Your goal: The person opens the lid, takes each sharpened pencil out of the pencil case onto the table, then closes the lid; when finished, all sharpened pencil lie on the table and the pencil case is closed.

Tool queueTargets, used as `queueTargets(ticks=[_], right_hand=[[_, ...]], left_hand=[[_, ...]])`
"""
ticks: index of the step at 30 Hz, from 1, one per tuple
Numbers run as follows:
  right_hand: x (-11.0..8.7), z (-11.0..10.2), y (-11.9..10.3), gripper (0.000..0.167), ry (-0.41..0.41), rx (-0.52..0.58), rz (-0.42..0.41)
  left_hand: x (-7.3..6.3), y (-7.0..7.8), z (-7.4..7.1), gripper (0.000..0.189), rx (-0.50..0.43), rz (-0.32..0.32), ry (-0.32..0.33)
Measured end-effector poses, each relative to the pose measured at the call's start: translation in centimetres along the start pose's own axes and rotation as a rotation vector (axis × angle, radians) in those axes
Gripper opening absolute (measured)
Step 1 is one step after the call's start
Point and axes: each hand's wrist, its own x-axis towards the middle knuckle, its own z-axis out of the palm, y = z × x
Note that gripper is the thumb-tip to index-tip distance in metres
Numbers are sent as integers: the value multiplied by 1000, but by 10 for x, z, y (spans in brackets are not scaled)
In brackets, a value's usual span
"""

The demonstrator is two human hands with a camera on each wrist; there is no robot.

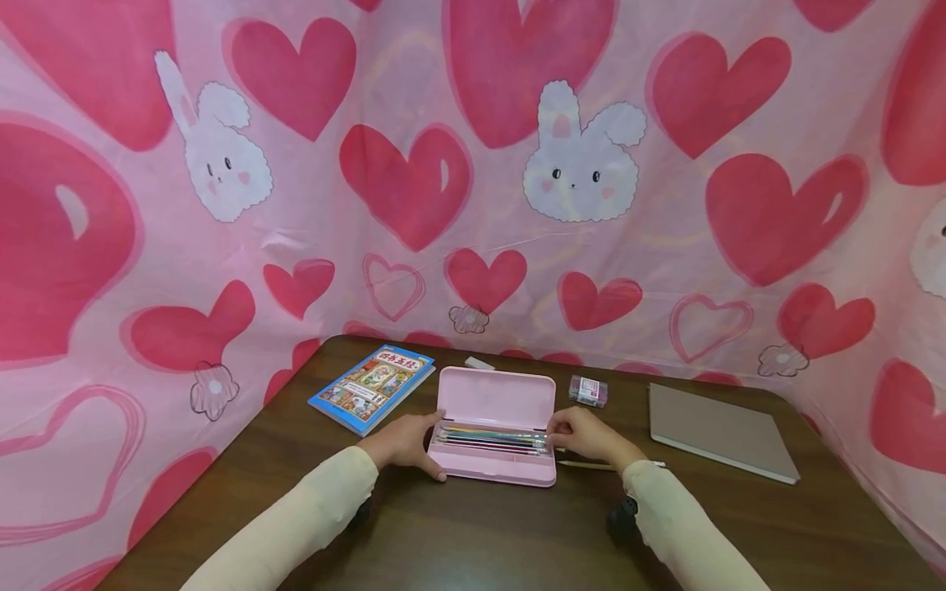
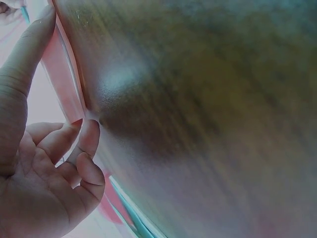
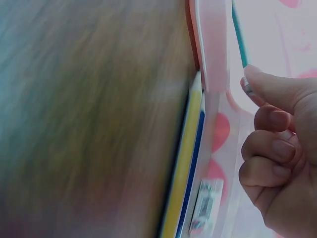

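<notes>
A pink pencil case (image 1: 497, 394) lies with its lid raised in the middle of the table, and several pencils (image 1: 488, 443) lie side by side inside it. My left hand (image 1: 402, 441) grips the case's left end, thumb at the front corner and fingers toward the hinge. At the right end, my right hand (image 1: 587, 433) pinches the metal-tipped end of a teal pencil (image 3: 239, 34) between thumb and index finger, the other fingers curled in. Beneath that hand, a yellow pencil (image 3: 185, 158) and a blue pencil (image 3: 193, 163) lie on the table beside the case.
Left of the case is a blue-bordered book (image 1: 373, 387). A small white item (image 1: 479, 363) sits behind the lid. A small labelled packet (image 1: 589, 391) lies at the back right, and a flat grey-covered notebook (image 1: 720, 431) is farther right. Patterned pink cloth (image 1: 502, 230) hangs behind the table.
</notes>
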Motion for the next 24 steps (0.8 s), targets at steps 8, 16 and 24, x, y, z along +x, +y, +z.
queueTargets(ticks=[8, 16, 24], right_hand=[[-26, -15, 22, 11, 98, 80, 45], [-56, -31, 40, 15, 155, 174, 107], [-88, -57, 49, 17, 96, 174, 117]], left_hand=[[-2, 1, -1, 108, 7, 15, 12], [1, -1, 0, 110, 17, 19, 10], [1, -1, -1, 110, 13, 3, 6]])
